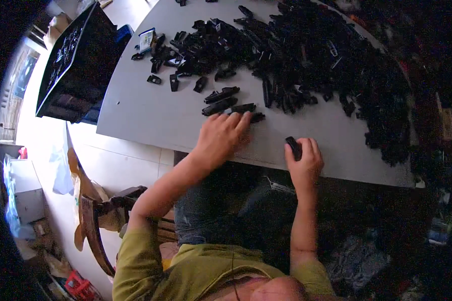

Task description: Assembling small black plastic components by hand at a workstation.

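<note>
Near the table's front edge, my left hand (220, 136) reaches over a small group of black plastic parts. Its fingers are apart, and the fingertips touch or nearly touch a narrow black part (243, 108); the thumb side is slightly blurred. Just beyond lie two more elongated black parts, one (222, 94) behind the other (219, 106). Farther right, my right hand (307, 158) is closed round a small dark plastic part (293, 147), held upright between thumb and fingers. The part's lower end is hidden in the grip.
A large heap of black plastic parts (306, 55) covers the table's far and right areas. Several loose pieces (174, 83) lie left of it, near a small white-and-blue packet (146, 40). A black crate (80, 75) stands beyond the table's left edge. A wooden chair (93, 226) is at lower left.
</note>
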A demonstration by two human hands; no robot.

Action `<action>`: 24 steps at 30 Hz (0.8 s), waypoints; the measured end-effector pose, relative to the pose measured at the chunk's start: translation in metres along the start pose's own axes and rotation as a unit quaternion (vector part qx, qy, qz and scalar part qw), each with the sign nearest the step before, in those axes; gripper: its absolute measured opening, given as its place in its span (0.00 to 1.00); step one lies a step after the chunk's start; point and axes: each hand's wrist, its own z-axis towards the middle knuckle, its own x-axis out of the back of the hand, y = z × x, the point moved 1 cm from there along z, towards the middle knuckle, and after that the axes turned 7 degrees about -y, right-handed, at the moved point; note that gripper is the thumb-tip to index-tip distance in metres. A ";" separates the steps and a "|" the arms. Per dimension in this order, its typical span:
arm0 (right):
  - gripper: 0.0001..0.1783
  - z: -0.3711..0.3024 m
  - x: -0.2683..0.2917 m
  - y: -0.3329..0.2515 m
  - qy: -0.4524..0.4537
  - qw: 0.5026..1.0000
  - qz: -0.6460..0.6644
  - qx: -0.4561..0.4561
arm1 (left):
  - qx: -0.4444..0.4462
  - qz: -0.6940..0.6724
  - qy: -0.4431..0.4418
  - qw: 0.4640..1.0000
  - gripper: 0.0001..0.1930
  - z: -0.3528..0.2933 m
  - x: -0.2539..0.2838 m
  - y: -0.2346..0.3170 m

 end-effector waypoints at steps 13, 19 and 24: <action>0.17 0.013 0.000 -0.024 -0.118 0.963 0.192 0.149 | -0.081 -0.348 -0.091 0.930 0.16 -0.014 0.006 0.002; 0.17 0.016 0.002 -0.022 -0.169 0.946 0.184 0.206 | -0.031 -0.444 -0.089 0.891 0.17 -0.015 0.007 -0.011; 0.18 0.016 -0.009 -0.030 -0.153 0.941 0.211 0.214 | -0.038 -0.477 -0.068 0.875 0.15 -0.014 0.002 -0.010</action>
